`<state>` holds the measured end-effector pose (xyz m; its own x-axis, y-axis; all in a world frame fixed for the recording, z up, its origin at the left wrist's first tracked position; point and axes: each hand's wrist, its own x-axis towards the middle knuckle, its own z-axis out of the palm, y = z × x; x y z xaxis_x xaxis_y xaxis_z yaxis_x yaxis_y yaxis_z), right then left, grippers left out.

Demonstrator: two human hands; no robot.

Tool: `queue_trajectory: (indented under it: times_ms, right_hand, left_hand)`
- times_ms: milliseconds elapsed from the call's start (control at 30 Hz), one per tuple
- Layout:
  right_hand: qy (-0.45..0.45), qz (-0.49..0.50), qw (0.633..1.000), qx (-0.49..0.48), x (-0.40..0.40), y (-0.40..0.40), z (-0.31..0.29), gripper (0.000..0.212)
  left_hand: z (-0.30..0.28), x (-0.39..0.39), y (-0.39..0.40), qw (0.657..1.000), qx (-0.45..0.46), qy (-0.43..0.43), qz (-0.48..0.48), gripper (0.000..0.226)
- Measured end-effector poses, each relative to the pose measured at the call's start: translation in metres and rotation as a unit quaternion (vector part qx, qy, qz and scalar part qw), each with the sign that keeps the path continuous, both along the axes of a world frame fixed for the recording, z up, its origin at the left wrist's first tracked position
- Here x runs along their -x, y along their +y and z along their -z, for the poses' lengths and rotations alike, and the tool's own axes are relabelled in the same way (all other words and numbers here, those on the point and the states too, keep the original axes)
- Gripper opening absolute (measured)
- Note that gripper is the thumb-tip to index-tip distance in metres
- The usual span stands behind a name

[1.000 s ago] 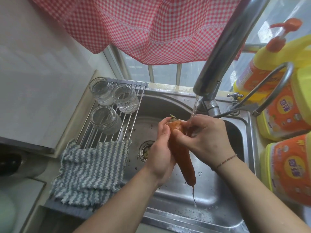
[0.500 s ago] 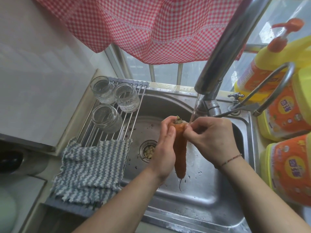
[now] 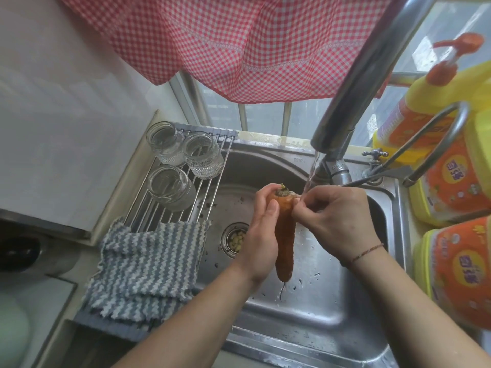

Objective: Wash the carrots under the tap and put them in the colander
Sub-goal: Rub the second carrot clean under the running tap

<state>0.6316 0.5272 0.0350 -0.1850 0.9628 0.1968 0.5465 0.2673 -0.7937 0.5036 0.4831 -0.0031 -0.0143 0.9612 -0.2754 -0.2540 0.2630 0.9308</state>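
Carrot (image 3: 284,235) hangs tip-down over the middle of the sink (image 3: 305,322), its crown under the tap (image 3: 345,112) stream. The left hand (image 3: 261,235) has its grip wrapped round the upper part; the right hand (image 3: 337,219) pinches near the crown with curled fingers. Wet skin could let it slip into the basin, near the food scraps in the drain (image 3: 236,240). No colander shows. Compared with a second ago, the carrot stands more upright and the crown is more exposed.

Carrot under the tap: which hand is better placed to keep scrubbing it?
Right, probably. The right hand pinches the carrot near its top beside the water stream, while the left hand grips its length, steadying it.
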Motion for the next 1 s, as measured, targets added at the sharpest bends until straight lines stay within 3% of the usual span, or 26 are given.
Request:
queue_trajectory:
  times_ms: [267, 500, 1000]
  right_hand:
    - [0.015, 0.002, 1.000, 0.015, -0.0021, 0.0011, 0.0010, 0.026]
    - [0.047, -0.022, 0.998, 0.043, 0.0012, -0.0035, 0.0043, 0.015]
    - [0.063, 0.008, 0.994, 0.095, 0.0009, -0.0016, 0.0038, 0.025]
  left_hand:
    - [0.0004, 0.0013, -0.0002, 1.000, 0.021, 0.013, -0.002, 0.030]
    - [-0.0061, 0.0049, -0.0012, 0.992, 0.070, -0.106, -0.017, 0.041]
    - [-0.0082, 0.0029, 0.0052, 0.997, 0.051, -0.050, -0.005, 0.048]
